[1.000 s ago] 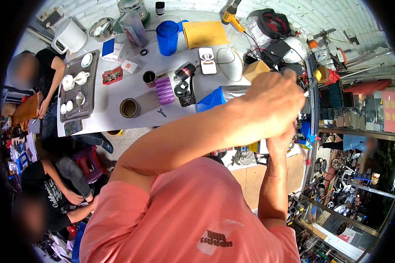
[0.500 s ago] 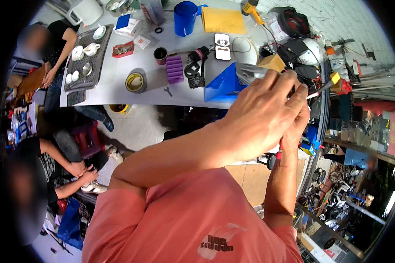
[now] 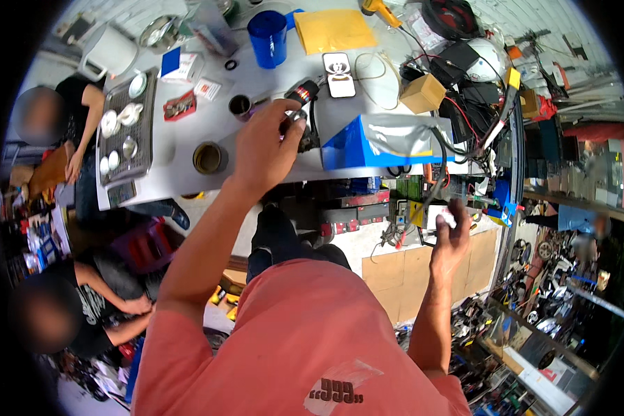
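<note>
My left hand (image 3: 260, 149) is over the table's front edge, thumb and fingers pinched around a small dark, partly shiny piece (image 3: 295, 116) that I cannot make out. Just beyond it lies a black device with a strap (image 3: 304, 91), partly hidden by the fingers. To the right, a blue block with a silver-grey wrapped top (image 3: 402, 135) sits at the table edge. Thick black cables run from it, one rising to a yellow connector (image 3: 513, 78). My right hand (image 3: 451, 246) hangs in front of the table, below the cables; its fingertips are smeared by motion.
A lit phone (image 3: 338, 75), blue cup (image 3: 267, 40), dark cup (image 3: 240, 105) and tape roll (image 3: 208, 158) stand on the table (image 3: 173, 184). A tray of dishes (image 3: 145, 132) is at the left. Cables and boxes crowd the right. Two people sit at the left.
My hands were together over the blue block and have parted. The left moved left to the black device; the right dropped toward me. The block's silver top and cables are now uncovered.
</note>
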`<action>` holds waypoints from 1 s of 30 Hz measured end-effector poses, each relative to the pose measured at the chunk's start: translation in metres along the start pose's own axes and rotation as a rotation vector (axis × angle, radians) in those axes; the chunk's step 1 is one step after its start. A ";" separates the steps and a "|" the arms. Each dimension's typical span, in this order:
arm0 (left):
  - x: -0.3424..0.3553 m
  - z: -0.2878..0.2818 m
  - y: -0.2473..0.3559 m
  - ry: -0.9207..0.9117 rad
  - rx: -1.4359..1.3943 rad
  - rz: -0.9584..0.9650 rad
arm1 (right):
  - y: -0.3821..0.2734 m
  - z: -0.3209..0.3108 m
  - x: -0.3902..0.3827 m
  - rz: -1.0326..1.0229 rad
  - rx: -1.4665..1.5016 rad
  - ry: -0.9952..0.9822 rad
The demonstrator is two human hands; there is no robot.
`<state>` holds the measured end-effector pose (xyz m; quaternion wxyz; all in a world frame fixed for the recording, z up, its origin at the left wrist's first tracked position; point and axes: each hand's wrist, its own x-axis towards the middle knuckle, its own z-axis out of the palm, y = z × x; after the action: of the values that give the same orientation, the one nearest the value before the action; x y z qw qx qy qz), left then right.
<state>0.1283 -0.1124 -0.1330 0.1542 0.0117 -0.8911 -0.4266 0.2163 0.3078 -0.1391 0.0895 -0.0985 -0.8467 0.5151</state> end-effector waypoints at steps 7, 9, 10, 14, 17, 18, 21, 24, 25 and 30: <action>0.128 0.110 -0.069 -0.756 0.281 0.021 | 0.015 0.045 -0.091 0.337 -0.133 0.154; 0.141 0.164 -0.093 -0.913 0.400 0.063 | 0.010 0.067 -0.106 0.385 -0.121 0.184; 0.141 0.183 -0.101 -0.961 0.431 0.119 | 0.005 0.081 -0.114 0.428 -0.101 0.209; 0.146 0.204 -0.088 -1.076 0.438 -0.019 | -0.018 0.115 -0.134 0.527 -0.140 0.223; 0.150 0.209 -0.082 -1.062 0.329 -0.129 | -0.011 0.119 -0.148 0.570 -0.148 0.225; 0.151 0.209 -0.083 -1.044 0.302 -0.146 | -0.016 0.121 -0.146 0.572 -0.176 0.215; 0.153 0.218 -0.088 -1.002 0.295 -0.160 | -0.022 0.121 -0.143 0.611 -0.189 0.185; 0.161 0.216 -0.085 -1.035 0.301 -0.193 | -0.035 0.133 -0.131 0.676 -0.276 0.223; 0.164 0.214 -0.083 -1.057 0.298 -0.208 | -0.027 0.128 -0.133 0.667 -0.330 0.148; 0.160 0.216 -0.087 -1.041 0.292 -0.185 | -0.009 0.137 -0.148 0.614 -0.257 0.296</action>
<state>-0.0949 -0.0290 -0.2846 -0.3484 -0.1011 -0.8950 -0.2597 0.3236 0.1480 -0.2006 0.0391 -0.4320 -0.8135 0.3874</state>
